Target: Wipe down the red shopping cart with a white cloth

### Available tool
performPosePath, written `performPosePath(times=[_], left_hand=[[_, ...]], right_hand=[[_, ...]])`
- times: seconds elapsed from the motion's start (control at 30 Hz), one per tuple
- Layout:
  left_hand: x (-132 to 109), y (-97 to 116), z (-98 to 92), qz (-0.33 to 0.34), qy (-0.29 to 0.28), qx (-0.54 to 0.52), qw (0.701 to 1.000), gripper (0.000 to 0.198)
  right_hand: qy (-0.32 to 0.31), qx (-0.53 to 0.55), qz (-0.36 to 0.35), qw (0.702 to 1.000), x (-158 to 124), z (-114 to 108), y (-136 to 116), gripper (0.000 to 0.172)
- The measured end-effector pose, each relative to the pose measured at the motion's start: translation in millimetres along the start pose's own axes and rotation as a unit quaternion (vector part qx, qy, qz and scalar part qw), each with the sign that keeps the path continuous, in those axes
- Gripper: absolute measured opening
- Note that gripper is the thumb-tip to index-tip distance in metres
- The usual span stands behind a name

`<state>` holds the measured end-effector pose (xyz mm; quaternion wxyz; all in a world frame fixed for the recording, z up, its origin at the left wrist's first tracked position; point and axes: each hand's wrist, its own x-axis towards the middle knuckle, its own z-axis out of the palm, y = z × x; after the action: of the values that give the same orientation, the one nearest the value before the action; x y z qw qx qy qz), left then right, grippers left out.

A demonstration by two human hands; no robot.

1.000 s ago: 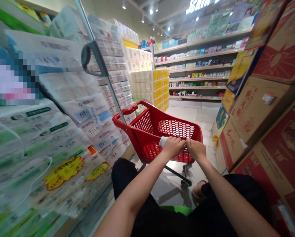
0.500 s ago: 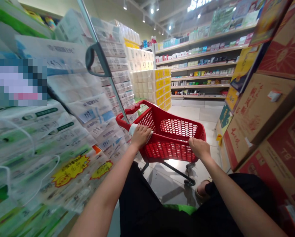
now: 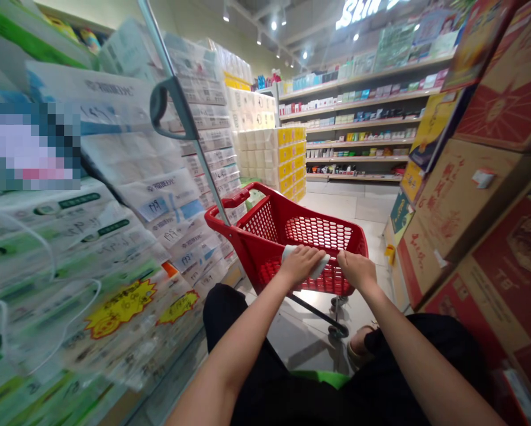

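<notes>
The red plastic shopping cart stood at the centre of the frame on the tiled floor, and its basket rim sloped down toward the right. Your left hand lay over the near rim, fingers bent around a white cloth pressed against it. Your right hand was closed in a fist on the same rim, just beside the left, near the low right end. Tissue packs were stacked along the left of the frame; cartons filled the right.

Handling, as judged: the basket appeared stiff and fairly light, its smooth plastic likely slippery if damp. Its castor wheels, lower centre, could let it roll under a push, so a firm right-hand hold on the solid rim was the sound choice, rather than on the perforated wall. The cloth appeared soft and thin, best held flat under spread fingers. Whether it was wet, you could not tell.
</notes>
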<state>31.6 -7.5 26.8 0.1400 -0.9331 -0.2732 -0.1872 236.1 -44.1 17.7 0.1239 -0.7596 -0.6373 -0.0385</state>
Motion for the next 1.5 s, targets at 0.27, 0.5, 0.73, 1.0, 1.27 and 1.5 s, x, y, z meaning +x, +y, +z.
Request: performPosePath(times=[0.27, 0.5, 0.73, 1.0, 1.27, 1.5], left_hand=[[-55.1, -88.1, -40.9, -0.111, 0.030, 0.059, 0.992, 0.026], [-23.4, -30.2, -12.9, -0.186, 0.090, 0.042, 0.978, 0.024], [7.1, 26.7, 14.1, -0.121, 0.061, 0.044, 0.990, 0.031], [-35.5, -50.0, -22.8, -0.064, 0.015, 0.089, 0.994, 0.035], [-44.3, -61.1, -29.5, -0.196, 0.093, 0.096, 0.971, 0.025], [-16.4, -1.9, 2.8, -0.206, 0.111, 0.032, 0.972, 0.021]], right_hand=[[-0.015, -0.011, -0.013, 1.000, 6.9, 0.9, 3.8, 0.046], [-0.022, -0.066, -0.046, 0.997, 5.0, 1.4, -10.1, 0.038], [-0.030, -0.059, -0.048, 0.997, 3.9, -0.9, -6.7, 0.039], [-0.028, -0.047, -0.030, 0.998, 9.1, -3.0, 15.2, 0.048], [-0.015, -0.025, -0.021, 0.999, 6.1, 1.3, 3.7, 0.046], [0.018, 0.034, 0.004, 0.999, -4.1, 1.6, -19.1, 0.060]])
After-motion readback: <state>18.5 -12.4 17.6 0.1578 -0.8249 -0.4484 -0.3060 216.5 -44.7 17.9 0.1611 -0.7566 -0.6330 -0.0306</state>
